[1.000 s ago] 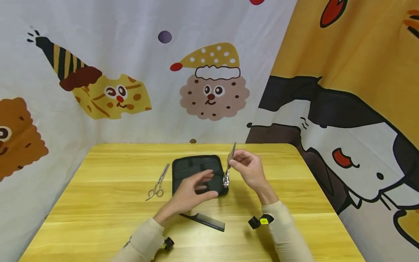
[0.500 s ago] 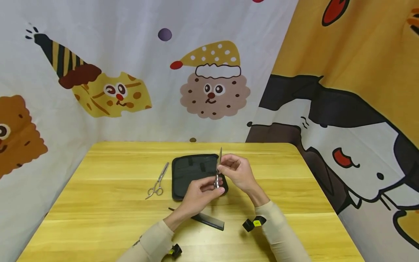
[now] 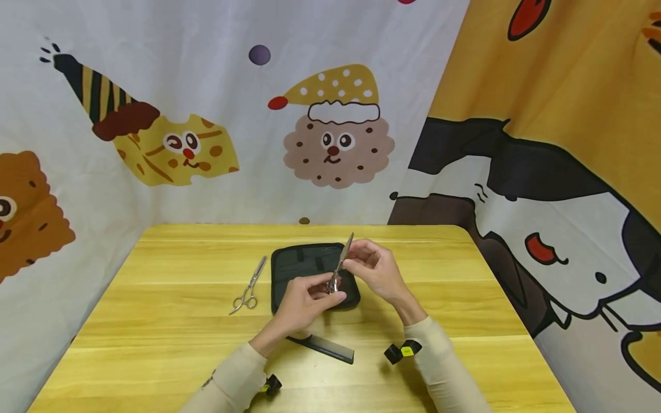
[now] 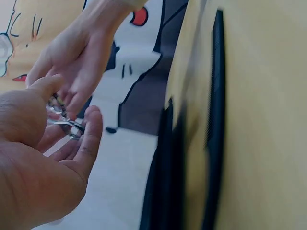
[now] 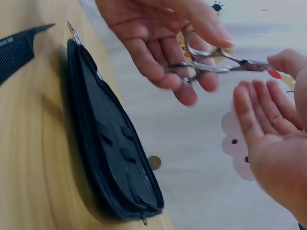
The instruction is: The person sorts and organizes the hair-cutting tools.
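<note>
Both hands hold one pair of silver hairdressing scissors above the black zip case, blades pointing up and away in the head view. My left hand grips the finger rings, its thumb on the near side. Higher up, my right hand pinches the blades between thumb and fingers. In the right wrist view, the scissors stretch between the left hand and the right hand. The case lies spread open, with elastic loops inside.
Left of the case, a second pair of scissors lies on the wooden table. A black tail comb lies in front of the case, its tail partly hidden by the left hand. A printed curtain hangs behind.
My left hand, spread over the case a second ago, has taken hold of the finger rings. The scissors have moved left from the case's right edge, and their handles have swung further left.
</note>
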Motion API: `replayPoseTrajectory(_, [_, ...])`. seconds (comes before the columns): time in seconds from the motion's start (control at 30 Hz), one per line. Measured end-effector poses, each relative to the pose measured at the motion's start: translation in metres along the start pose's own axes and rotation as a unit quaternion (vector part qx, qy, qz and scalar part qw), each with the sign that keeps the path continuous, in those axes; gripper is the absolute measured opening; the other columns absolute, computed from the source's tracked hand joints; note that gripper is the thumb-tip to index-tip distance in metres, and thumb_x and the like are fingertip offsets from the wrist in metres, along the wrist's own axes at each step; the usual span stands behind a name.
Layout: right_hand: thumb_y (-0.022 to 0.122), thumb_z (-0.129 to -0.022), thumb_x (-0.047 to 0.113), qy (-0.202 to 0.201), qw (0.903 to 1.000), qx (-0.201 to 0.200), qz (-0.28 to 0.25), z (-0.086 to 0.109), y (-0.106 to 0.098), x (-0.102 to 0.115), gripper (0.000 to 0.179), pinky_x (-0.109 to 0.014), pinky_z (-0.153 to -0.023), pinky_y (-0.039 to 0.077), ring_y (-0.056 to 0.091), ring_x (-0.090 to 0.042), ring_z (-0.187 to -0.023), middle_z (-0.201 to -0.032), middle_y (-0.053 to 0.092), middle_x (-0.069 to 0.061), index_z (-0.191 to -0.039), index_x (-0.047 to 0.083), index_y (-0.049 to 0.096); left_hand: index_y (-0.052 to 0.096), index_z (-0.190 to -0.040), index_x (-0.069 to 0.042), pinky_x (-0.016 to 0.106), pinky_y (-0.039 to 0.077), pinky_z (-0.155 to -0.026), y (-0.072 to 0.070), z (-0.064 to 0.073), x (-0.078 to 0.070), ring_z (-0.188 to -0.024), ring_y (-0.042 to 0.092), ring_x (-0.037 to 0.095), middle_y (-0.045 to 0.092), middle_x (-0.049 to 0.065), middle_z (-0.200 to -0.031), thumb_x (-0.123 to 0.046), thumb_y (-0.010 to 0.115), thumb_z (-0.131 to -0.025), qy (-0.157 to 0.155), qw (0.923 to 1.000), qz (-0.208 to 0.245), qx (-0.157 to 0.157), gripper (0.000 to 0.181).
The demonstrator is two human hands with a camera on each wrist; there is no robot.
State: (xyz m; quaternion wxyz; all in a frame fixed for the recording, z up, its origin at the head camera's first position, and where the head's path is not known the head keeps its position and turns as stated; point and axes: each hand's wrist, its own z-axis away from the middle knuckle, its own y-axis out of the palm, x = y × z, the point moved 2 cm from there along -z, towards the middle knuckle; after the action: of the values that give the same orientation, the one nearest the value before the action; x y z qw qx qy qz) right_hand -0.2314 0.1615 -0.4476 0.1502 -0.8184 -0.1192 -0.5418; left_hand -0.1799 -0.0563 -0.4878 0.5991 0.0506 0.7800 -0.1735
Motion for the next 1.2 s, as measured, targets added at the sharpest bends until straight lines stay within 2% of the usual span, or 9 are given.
replayPoseTrajectory(0.1, [0.073, -0.105, -0.004, -0.032, 0.9990, 0.003, 0.032, 0.000, -0.008, 0.003, 0.043, -0.027, -0.108, 0.064, 0.075, -0.013, -0.124, -0.132, 0.077, -0.007, -0.146, -0.007, 0.062, 0.080, -0.140, -0.009, 0.023, 0.070, -0.082, -0.014, -0.002, -0.005, -0.096, 0.087, 0.019, 0.087, 0.013, -0.115, -0.027, 0.087, -0.102, 0.026, 0.9975, -0.065, -0.009, 0.042])
replayPoseTrajectory(0.2, [0.074, -0.102, -0.007, -0.066, 0.9940, 0.000, 0.087, 0.001, -0.016, 0.007, 0.060, -0.031, -0.115, 0.060, 0.069, -0.023, -0.138, -0.147, 0.070, -0.021, -0.159, -0.001, 0.055, 0.083, -0.134, -0.010, 0.025, 0.070, -0.080, -0.029, -0.003, -0.012, -0.092, 0.086, 0.020, 0.087, 0.012, -0.114, -0.024, 0.090, -0.100, 0.065, 0.9879, -0.139, -0.023, 0.037])
replayPoseTrajectory(0.4, [0.087, -0.096, 0.008, -0.090, 0.9695, -0.019, 0.227, 0.002, -0.021, 0.019, 0.080, -0.044, -0.127, 0.050, 0.057, -0.028, -0.154, -0.167, 0.060, -0.012, -0.167, 0.015, 0.052, 0.084, -0.128, -0.006, 0.033, 0.072, -0.076, -0.049, -0.002, -0.025, -0.088, 0.083, 0.022, 0.085, 0.014, -0.121, -0.021, 0.093, -0.096, 0.134, 0.9485, -0.284, -0.045, 0.037])
replayPoseTrajectory(0.57, [0.094, -0.090, 0.019, -0.142, 0.9302, -0.015, 0.338, 0.002, -0.016, 0.029, 0.088, -0.057, -0.133, 0.044, 0.051, -0.033, -0.160, -0.171, 0.056, -0.011, -0.168, 0.018, 0.053, 0.084, -0.128, -0.005, 0.030, 0.066, -0.070, -0.056, 0.001, -0.031, -0.085, 0.081, 0.020, 0.085, 0.012, -0.119, -0.024, 0.095, -0.094, 0.142, 0.9171, -0.369, -0.054, 0.040])
replayPoseTrajectory(0.73, [0.095, -0.088, 0.023, -0.225, 0.8799, 0.006, 0.418, 0.002, -0.007, 0.034, 0.085, -0.063, -0.132, 0.042, 0.050, -0.043, -0.158, -0.166, 0.058, -0.019, -0.162, 0.007, 0.058, 0.084, -0.124, -0.004, 0.033, 0.066, -0.069, -0.057, 0.003, -0.035, -0.081, 0.080, 0.021, 0.085, 0.015, -0.118, -0.023, 0.097, -0.092, 0.142, 0.8914, -0.428, -0.043, 0.040])
replayPoseTrajectory(0.83, [0.097, -0.086, 0.026, -0.264, 0.8457, 0.017, 0.464, 0.002, 0.000, 0.032, 0.083, -0.066, -0.130, 0.043, 0.053, -0.046, -0.155, -0.162, 0.062, -0.021, -0.158, 0.004, 0.061, 0.084, -0.124, -0.003, 0.039, 0.070, -0.074, -0.057, 0.005, -0.038, -0.084, 0.083, 0.023, 0.084, 0.019, -0.121, -0.023, 0.097, -0.091, 0.133, 0.8796, -0.456, -0.028, 0.040])
replayPoseTrajectory(0.97, [0.100, -0.085, 0.028, -0.277, 0.8091, 0.042, 0.516, 0.002, 0.010, 0.025, 0.081, -0.067, -0.129, 0.046, 0.057, -0.044, -0.154, -0.160, 0.064, -0.019, -0.154, 0.005, 0.064, 0.084, -0.126, -0.004, 0.044, 0.072, -0.083, -0.055, 0.007, -0.040, -0.094, 0.085, 0.030, 0.084, 0.020, -0.125, -0.025, 0.096, -0.093, 0.119, 0.8681, -0.482, -0.008, 0.041])
replayPoseTrajectory(1.1, [0.101, -0.086, 0.030, -0.282, 0.7815, 0.067, 0.553, 0.005, 0.017, 0.019, 0.077, -0.065, -0.127, 0.050, 0.064, -0.041, -0.149, -0.156, 0.069, -0.018, -0.151, 0.006, 0.067, 0.084, -0.126, -0.004, 0.046, 0.072, -0.085, -0.054, 0.008, -0.040, -0.097, 0.085, 0.034, 0.084, 0.020, -0.125, -0.027, 0.096, -0.094, 0.115, 0.8601, -0.497, -0.002, 0.042])
replayPoseTrajectory(1.2, [0.100, -0.088, 0.029, -0.287, 0.7729, 0.079, 0.560, 0.006, 0.021, 0.017, 0.070, -0.059, -0.123, 0.055, 0.070, -0.037, -0.142, -0.151, 0.073, -0.016, -0.147, 0.006, 0.071, 0.084, -0.126, -0.005, 0.045, 0.073, -0.083, -0.053, 0.009, -0.041, -0.095, 0.085, 0.033, 0.084, 0.019, -0.124, -0.028, 0.096, -0.093, 0.119, 0.8535, -0.507, -0.004, 0.042])
